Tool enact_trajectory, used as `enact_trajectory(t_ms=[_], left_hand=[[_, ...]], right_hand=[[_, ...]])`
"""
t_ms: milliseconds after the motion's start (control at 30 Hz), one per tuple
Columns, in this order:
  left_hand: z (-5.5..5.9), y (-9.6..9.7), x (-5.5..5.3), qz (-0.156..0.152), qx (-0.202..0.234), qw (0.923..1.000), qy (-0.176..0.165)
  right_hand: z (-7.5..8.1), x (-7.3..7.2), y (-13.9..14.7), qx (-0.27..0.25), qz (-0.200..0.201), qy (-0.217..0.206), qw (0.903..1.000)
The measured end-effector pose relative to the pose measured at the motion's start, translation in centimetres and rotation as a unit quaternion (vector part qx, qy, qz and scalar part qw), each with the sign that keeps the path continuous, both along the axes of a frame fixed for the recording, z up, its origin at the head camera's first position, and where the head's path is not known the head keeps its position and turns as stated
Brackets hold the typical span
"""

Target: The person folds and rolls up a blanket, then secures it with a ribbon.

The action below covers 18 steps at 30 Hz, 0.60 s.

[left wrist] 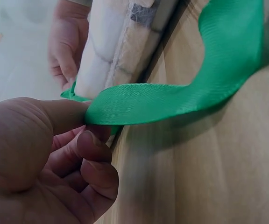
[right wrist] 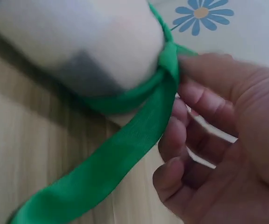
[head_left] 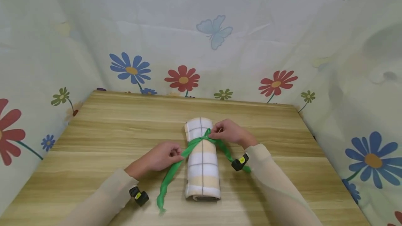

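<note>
A rolled checked towel [head_left: 203, 170] in white, cream and grey lies lengthwise on the wooden table. Round its upper part runs a green ribbon [head_left: 171, 174], crossed or knotted on top with a small loop standing up. My left hand [head_left: 164, 156], left of the roll, pinches one ribbon length between thumb and forefinger; its tail hangs down onto the table, as the left wrist view shows. At the knot, my right hand [head_left: 230, 132] pinches the ribbon by the small loop, with its other fingers loosely curled. A second tail trails to the right, passing under the right wrist.
The wooden table [head_left: 125, 121] spreads out around the roll. Behind and beside it hangs a pale curtain [head_left: 150, 16] printed with flowers and butterflies. A small black camera sits on each wrist, the left one [head_left: 139, 196] close above the tabletop.
</note>
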<state>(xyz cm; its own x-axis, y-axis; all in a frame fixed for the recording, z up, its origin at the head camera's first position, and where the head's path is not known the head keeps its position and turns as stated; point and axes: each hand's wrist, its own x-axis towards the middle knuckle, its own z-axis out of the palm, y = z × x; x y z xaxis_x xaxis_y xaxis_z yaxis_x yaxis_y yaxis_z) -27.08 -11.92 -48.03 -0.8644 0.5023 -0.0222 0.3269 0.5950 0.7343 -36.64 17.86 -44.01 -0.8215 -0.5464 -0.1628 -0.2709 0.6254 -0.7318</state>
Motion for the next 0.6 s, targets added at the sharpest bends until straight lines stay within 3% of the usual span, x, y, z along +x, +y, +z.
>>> enact_trajectory(t_ms=[167, 267, 400, 500, 600], left_hand=[[0.2, -0.3, -0.1, -0.004, -0.004, 0.9999, -0.011], [0.5, -0.5, -0.2, -0.006, -0.003, 0.9999, -0.011], [0.6, -0.8, -0.5, 0.001, -0.003, 1.0, -0.002], [0.6, -1.0, -0.6, 0.008, -0.005, 0.9999, 0.008], [0.6, -1.2, -0.7, 0.01, -0.01, 0.9998, 0.011]], right_hand=[[-0.1, -0.4, -0.3, -0.038, -0.032, 0.003, 0.9987], [-0.1, -0.7, -0.4, -0.046, -0.058, 0.028, 0.9969], [0.1, -0.7, -0.4, -0.019, -0.074, 0.044, 0.9961], [0.2, -0.4, -0.2, 0.004, -0.057, 0.009, 0.9983], [0.1, -0.2, -0.3, 0.0, -0.014, -0.026, 0.9996]])
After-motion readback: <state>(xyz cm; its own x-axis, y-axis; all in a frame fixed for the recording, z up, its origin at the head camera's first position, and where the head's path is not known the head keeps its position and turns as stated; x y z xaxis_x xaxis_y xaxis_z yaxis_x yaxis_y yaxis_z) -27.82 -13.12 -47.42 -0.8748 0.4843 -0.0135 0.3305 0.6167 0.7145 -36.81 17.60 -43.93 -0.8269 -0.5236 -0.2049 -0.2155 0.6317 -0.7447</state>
